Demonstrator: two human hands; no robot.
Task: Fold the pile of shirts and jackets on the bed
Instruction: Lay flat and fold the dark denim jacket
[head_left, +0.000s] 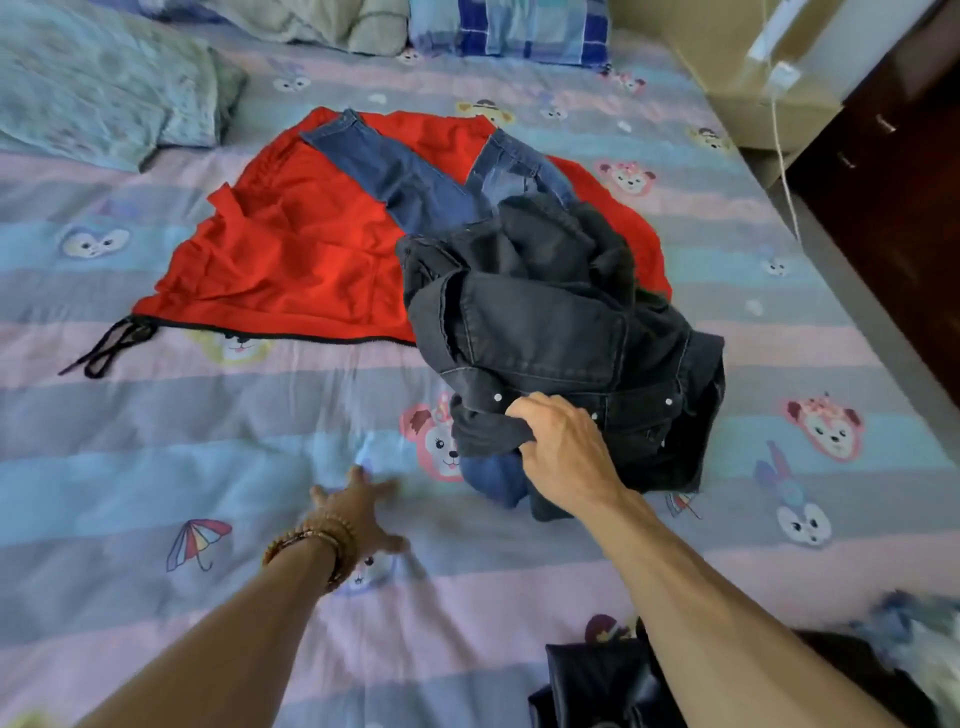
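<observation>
A crumpled black denim jacket (561, 332) with metal snaps lies in the middle of the bed. My right hand (561, 452) grips its near edge, fingers curled into the cloth. Under it lies a blue denim garment (415, 176), one part stretching back and a bit showing near my right wrist. Both lie on a spread-out red jacket (291, 249) with a black zip edge and drawstring. My left hand (363, 514), a bead bracelet at its wrist, has its fingers spread flat on the bedsheet, left of the pile, holding nothing.
The bed has a striped cartoon-print sheet (208, 441). A teal pillow (98, 88) and a blue plaid pillow (530, 26) lie at the head. A black leather garment (602, 686) sits at the near edge. Dark wooden furniture (893, 197) and a cardboard box (763, 67) stand along the right side.
</observation>
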